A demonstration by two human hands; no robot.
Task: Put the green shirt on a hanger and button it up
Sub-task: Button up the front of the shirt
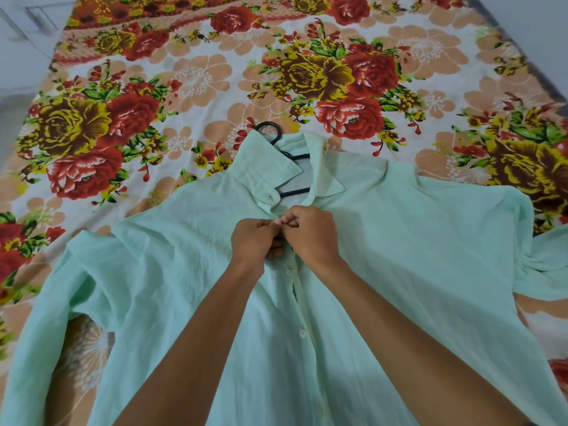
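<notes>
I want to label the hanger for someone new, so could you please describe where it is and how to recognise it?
Find the flowered bedsheet and the pale green shirt spread on it. At the open collar, just beyond the two hands, the hanger pokes out. It is the only black, thin, curved thing there, with its hook lying on the sheet.

Green shirt (399, 241): one, spread on the bed (199, 81). Hanger (278, 139): one, black, inside the shirt's collar. Visible shirt buttons: two. Hands on the shirt's placket: two, left hand (253, 239) and right hand (312, 233).
</notes>
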